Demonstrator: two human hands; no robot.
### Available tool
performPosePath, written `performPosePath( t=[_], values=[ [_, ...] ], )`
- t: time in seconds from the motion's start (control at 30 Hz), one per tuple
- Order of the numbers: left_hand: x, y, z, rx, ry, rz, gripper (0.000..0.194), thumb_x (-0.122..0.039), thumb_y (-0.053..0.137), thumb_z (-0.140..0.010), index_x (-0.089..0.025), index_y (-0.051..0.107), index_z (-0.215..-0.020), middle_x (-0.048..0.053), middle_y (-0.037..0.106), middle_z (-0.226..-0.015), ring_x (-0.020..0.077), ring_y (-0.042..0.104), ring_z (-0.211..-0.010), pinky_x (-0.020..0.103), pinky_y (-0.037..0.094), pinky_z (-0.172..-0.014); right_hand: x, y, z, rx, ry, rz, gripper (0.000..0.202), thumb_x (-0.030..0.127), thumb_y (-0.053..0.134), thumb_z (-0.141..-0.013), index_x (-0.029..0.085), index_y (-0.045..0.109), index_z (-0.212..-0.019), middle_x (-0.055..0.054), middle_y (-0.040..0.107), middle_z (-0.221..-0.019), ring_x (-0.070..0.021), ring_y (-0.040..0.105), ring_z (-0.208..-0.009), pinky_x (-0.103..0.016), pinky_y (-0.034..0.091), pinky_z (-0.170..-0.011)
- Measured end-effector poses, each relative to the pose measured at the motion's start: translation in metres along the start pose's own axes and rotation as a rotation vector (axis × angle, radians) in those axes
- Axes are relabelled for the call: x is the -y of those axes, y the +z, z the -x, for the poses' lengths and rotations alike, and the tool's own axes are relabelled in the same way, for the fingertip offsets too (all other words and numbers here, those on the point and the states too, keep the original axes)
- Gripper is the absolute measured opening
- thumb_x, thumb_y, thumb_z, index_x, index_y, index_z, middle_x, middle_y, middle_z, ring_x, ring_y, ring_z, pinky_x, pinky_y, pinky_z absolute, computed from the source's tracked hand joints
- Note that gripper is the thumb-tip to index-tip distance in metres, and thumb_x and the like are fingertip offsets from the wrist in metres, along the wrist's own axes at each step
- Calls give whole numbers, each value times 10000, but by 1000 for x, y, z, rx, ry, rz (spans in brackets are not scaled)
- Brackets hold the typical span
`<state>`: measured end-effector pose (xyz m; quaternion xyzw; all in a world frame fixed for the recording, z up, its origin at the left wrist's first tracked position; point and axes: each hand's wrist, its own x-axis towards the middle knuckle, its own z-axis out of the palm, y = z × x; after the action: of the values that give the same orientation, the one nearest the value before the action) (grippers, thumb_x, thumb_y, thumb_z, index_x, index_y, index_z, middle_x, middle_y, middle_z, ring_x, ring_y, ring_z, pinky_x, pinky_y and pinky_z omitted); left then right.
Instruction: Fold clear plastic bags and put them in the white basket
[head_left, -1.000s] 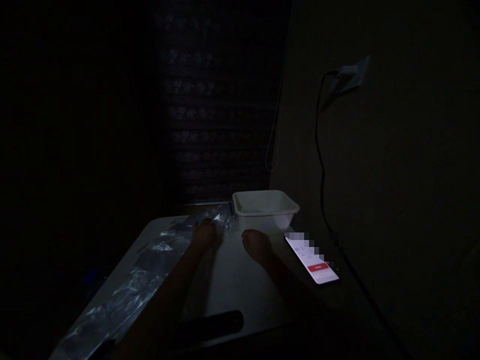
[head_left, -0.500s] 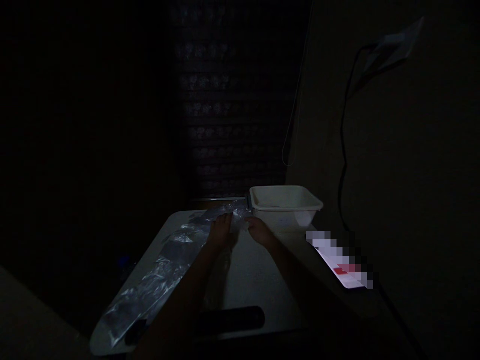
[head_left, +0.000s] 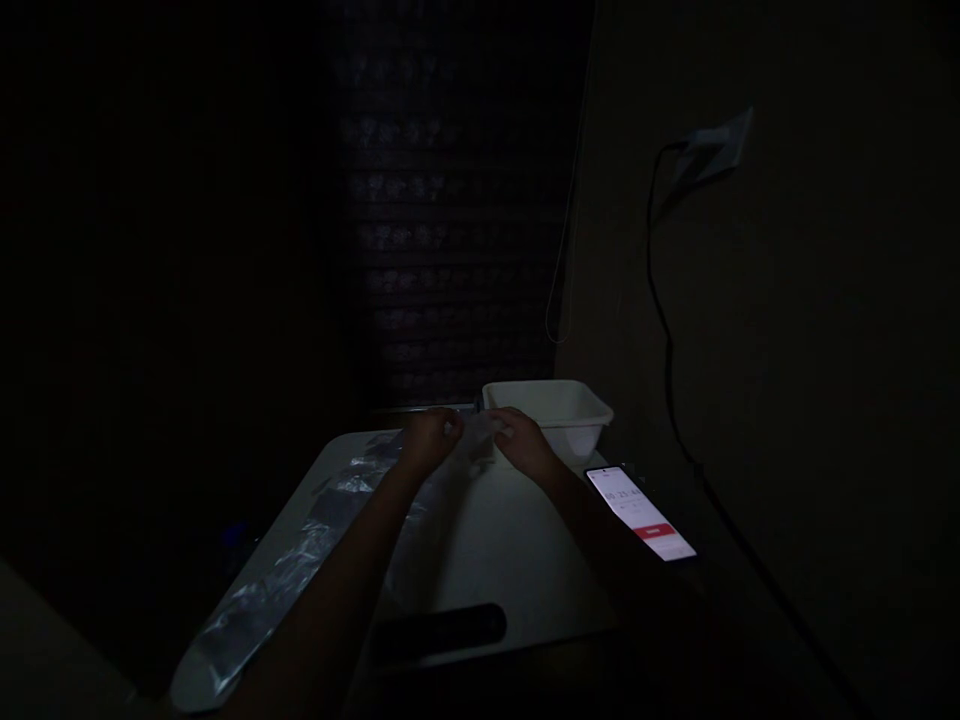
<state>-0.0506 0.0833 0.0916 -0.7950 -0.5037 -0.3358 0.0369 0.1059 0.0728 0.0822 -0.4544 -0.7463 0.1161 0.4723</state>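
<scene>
Between my two hands a thin, clear plastic bag (head_left: 474, 432) hangs over the far end of the white table (head_left: 517, 560). My left hand (head_left: 431, 440) pinches it from the left, thumb and fingers curled together. On the other side my right hand (head_left: 523, 440) closes its thumb and fingers on the bag's right edge. A long row of shiny clear plastic bags (head_left: 315, 530) lies along the table's left side, under and beside my left forearm. The room is very dark, so fine details of the bag are lost.
A white plastic tub (head_left: 555, 405) stands behind my right hand. A lit phone (head_left: 641, 515) lies right of my right forearm. At the table's near edge is a dark slot or handle (head_left: 442, 630). A black cable (head_left: 667, 350) runs down from the wall socket (head_left: 716, 145).
Both hands have lifted a little from the tabletop, holding the plastic up between them. My left hand has turned and closed into a pinch. The whole view has swung slightly right.
</scene>
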Motion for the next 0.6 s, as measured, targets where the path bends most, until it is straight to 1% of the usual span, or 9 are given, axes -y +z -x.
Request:
performPosePath(
  t=[0.07, 0.13, 0.2, 0.27, 0.33, 0.4, 0.47, 0.53, 0.6],
  values=[
    [-7, -8, -2, 71, 51, 34, 171, -206, 430, -685, -132, 584, -694, 56, 613, -755, 154, 552, -725, 237, 393, -680, -1, -6, 4, -109, -2, 127, 519, 117, 497, -574, 149, 457, -1091, -93, 493, -1018, -204, 431, -948, -341, 362, -814],
    [-14, -17, -4, 102, 76, 60, 180, -216, 434, -684, -127, 590, -691, 54, 616, -742, 149, 557, -703, 227, 396, -655, -3, -12, 6, -176, 8, 215, 591, 165, 547, -557, 153, 415, -1133, -108, 463, -1041, -230, 395, -975, -365, 357, -808],
    [-21, -27, -4, 112, 91, 94, 198, -237, 431, -691, -126, 596, -696, 49, 618, -737, 142, 558, -692, 218, 398, -638, -5, -19, 6, -181, 2, 239, 473, 181, 546, -573, 166, 501, -1044, -98, 486, -996, -221, 406, -952, -354, 364, -793],
    [-26, -35, -5, 106, 96, 126, 213, -258, 429, -696, -128, 598, -700, 41, 617, -729, 133, 557, -677, 209, 399, -625, -8, -27, 5, -172, -10, 224, 257, 181, 513, -612, 172, 595, -856, -78, 532, -901, -196, 442, -898, -334, 367, -783],
    [-27, -38, -5, 83, 90, 135, 215, -275, 437, -692, -134, 597, -717, 35, 616, -733, 128, 555, -670, 207, 399, -619, -8, -36, 2, -184, -19, 193, 151, 171, 482, -637, 171, 614, -711, -63, 562, -807, -175, 476, -834, -324, 367, -774],
    [-25, -36, -5, 73, 68, 123, 204, -281, 461, -674, -143, 595, -744, 30, 616, -745, 132, 553, -670, 213, 400, -613, -8, -44, 0, -203, -16, 135, 143, 158, 465, -642, 167, 607, -656, -50, 581, -744, -158, 504, -771, -311, 377, -749],
    [-19, -29, -5, 111, 33, 113, 180, -257, 484, -651, -151, 596, -743, 27, 617, -756, 139, 554, -681, 219, 402, -611, -7, -51, 0, -202, 13, 50, 149, 149, 452, -641, 163, 600, -649, -39, 596, -707, -145, 526, -715, -286, 398, -695],
    [-14, -18, -3, 171, -18, 126, 131, -215, 491, -634, -148, 594, -677, 25, 618, -722, 141, 558, -672, 217, 404, -600, -8, -58, 0, -183, 55, -15, 155, 151, 442, -642, 163, 597, -643, -29, 608, -685, -135, 541, -672, -262, 410, -640],
    [-10, -7, -2, 201, -92, 185, 102, -183, 484, -629, -141, 568, -590, 13, 604, -642, 124, 558, -600, 204, 407, -552, -12, -63, 3, -164, 71, -11, 153, 163, 447, -641, 164, 600, -639, -29, 616, -686, -135, 547, -663, -255, 409, -620]
  ],
)
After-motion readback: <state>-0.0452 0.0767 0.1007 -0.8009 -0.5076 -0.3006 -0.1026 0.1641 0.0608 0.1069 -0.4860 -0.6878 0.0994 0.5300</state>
